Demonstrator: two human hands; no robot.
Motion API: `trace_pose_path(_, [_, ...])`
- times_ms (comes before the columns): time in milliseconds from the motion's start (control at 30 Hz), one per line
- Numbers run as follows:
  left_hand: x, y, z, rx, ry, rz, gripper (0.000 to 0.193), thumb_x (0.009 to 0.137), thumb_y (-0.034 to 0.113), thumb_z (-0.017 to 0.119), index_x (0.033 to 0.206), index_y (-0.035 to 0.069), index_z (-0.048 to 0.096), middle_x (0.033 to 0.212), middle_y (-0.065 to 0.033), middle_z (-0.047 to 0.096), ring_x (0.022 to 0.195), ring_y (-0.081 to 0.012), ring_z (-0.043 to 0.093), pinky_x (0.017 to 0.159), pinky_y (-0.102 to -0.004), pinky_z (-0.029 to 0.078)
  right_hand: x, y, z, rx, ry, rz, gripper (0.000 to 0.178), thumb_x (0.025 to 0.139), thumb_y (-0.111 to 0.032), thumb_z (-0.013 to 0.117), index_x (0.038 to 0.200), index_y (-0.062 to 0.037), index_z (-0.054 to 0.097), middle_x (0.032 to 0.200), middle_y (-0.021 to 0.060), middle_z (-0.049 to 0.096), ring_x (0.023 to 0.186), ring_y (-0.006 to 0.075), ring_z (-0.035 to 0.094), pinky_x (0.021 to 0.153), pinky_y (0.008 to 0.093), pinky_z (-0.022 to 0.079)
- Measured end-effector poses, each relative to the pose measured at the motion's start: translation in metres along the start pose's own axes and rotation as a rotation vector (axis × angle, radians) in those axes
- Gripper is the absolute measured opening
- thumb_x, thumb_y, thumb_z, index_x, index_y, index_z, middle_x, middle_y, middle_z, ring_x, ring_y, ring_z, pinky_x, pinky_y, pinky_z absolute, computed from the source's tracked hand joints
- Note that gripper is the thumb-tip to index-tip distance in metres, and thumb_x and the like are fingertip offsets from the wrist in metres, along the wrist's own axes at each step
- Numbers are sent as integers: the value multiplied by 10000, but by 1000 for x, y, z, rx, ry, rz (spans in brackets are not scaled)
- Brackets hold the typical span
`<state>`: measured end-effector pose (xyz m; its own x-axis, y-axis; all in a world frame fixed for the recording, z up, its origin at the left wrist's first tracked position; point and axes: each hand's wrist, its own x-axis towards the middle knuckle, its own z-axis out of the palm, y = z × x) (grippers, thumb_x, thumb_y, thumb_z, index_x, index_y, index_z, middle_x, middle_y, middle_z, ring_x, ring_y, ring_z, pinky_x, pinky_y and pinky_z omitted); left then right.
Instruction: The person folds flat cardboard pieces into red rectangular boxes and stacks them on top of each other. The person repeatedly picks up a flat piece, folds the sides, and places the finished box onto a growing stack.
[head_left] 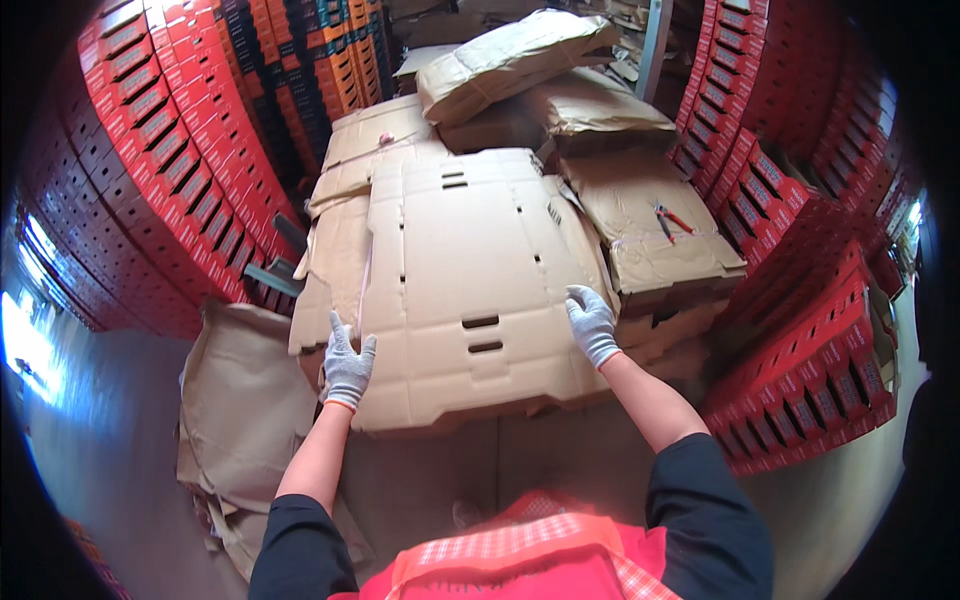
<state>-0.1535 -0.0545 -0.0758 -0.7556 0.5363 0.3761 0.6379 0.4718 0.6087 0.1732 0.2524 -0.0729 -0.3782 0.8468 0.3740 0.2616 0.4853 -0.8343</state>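
A flat, die-cut cardboard box blank [470,255], brown with hand slots and small square holes, lies on top of a stack in front of me. My left hand [348,370], in a grey-white glove with an orange cuff, is at its near left edge, thumb and fingers spread. At the near right edge is my right hand [592,325], gloved too, its fingers loosely bent over the board with no visible grip. Red-handled pliers [672,222] rest on a paper-wrapped bundle [650,190] to the right.
Tall stacks of red cartons [165,130] rise on the left, with more red cartons [800,370] on the right. Wrapped bundles [515,60] lie behind the blank. Crumpled brown paper [245,390] hangs at the near left. Dark and orange crates [340,60] stand at the back.
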Motion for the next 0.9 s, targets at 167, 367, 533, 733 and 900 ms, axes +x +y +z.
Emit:
trace_pose_path(167, [79,-49,89,-71,-110,-415,1029,856,545,660,1534,-45,160,1489,-278,398,1412,-375,354,1177,-385,258,67,52,17,-681,67,377,740,838,-407,701,1398,-5,433,1354,246,525,1260,373,509,1041,440,429])
trace_pose_path(367, [103,-48,68,-296,-355,-468,642,956,504,537,1277,-51,580,1229,-196,653,1190,-338,590,1057,-399,429,89,24,12,-571,-231,414,813,807,-574,668,1295,60,519,1255,292,585,1163,402,588,982,446,473])
trace_pose_path(533, [108,-35,-5,-1318,-560,-1004,300,973,298,577,1095,42,672,1007,-108,726,863,-251,709,774,-407,593,141,35,-64,-22,-672,671,522,829,-410,738,1082,43,682,1004,191,716,868,286,705,799,362,561])
trace_pose_path(733, [93,72,59,-591,-601,-426,486,925,213,580,1347,-15,495,1301,-191,572,1188,-296,565,1013,-384,454,94,-9,9,253,-500,221,631,839,-259,717,1356,34,506,1354,190,545,1246,297,522,1063,393,401])
trace_pose_path(900, [55,140,158,239,-180,27,723,924,249,564,1500,-63,259,1560,-263,279,1456,-399,255,1208,-414,177,42,-37,99,-689,-526,-215,712,847,-335,668,1436,-18,425,1536,227,340,1465,365,249,1203,460,180])
